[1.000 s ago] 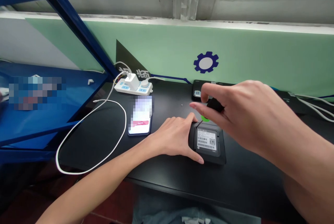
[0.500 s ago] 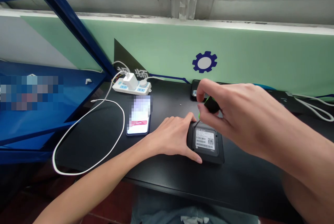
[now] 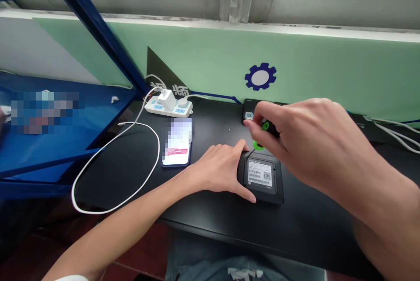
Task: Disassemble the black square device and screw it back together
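My left hand [image 3: 225,169] grips the left side of a small black boxy device [image 3: 277,185], thumb along its near edge and fingers at the far one. The device lies on the desk with a white printed label [image 3: 260,173] facing up. Above it, my right hand [image 3: 295,128] is closed around a screwdriver [image 3: 259,143] with a black and bright green handle. Its thin shaft slants down to the device's far left corner. The tip is too small to make out, and my fingers hide part of the handle.
A lit phone [image 3: 177,145] lies left of my left hand. Behind it stands a white power strip [image 3: 169,105] with a plugged-in charger [image 3: 166,98]. A white cable [image 3: 72,193] loops across the desk's left side. Another dark device [image 3: 248,108] sits by the green wall panel [image 3: 213,62].
My right hand has turned around the screwdriver, so more of its green part shows. My left hand stays on the device. The view has shifted slightly.
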`<state>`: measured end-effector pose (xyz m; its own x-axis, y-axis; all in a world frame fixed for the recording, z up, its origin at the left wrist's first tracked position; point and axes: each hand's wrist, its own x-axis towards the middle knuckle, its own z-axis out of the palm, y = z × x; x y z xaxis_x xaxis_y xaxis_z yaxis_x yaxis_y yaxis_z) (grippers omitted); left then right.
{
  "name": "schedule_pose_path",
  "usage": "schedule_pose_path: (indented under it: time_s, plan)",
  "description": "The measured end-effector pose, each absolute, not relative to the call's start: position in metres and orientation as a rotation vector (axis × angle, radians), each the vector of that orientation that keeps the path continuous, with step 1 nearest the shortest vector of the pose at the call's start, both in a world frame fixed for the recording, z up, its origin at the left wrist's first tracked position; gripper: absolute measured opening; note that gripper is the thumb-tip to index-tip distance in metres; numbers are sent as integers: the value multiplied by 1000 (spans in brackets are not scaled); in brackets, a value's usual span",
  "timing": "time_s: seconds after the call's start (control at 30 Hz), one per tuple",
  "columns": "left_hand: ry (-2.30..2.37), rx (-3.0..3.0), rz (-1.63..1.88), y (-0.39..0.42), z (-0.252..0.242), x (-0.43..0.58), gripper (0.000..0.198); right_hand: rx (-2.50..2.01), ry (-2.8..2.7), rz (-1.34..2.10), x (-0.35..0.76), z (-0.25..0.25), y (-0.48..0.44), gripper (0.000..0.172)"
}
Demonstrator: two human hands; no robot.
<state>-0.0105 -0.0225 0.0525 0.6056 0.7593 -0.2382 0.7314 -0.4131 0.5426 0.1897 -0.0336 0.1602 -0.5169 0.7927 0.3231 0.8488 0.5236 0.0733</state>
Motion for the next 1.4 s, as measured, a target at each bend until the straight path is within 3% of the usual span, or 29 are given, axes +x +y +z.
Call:
schedule_pose_path:
  time_s: [0.1,0.27,0.4,0.57,0.67,0.8,0.97,1.07,1.2,1.33,1.4]
  plan:
    - [1159,2225,66,-23,53,-11,101,-1326,-2557,-194,188,162,-33,22]
    - [1163,2208,97,-23,52,-11,99,-1395,-2530,-262,189,164,-35,41]
    - [1166,2201,88,-23,53,-10,94,-1403,-2547,-197,192,165,-35,22]
    - [1175,2229,81,-23,53,-10,95,-1403,-2545,-223,192,164,-38,33]
    - [1158,2234,113,-24,54,-10,96,-1376,-2557,-183,192,164,-40,19]
    - [1194,2173,139,-27,57,-9,87,-1390,-2526,-232,193,163,-42,28]
    - [1221,2116,165,-27,59,-7,78,-1395,-2525,-181,193,164,-42,19]
    - [1235,2111,217,-27,58,-6,72,-1408,-2506,-222,193,164,-41,32]
    - [1215,2116,321,-27,54,-6,59,-1422,-2526,-194,193,164,-41,19]
    - [1177,2117,428,-26,48,-7,46,-1449,-2511,-176,191,165,-41,28]
    - [1163,2102,496,-25,44,-7,36,-1432,-2544,-168,191,165,-41,23]
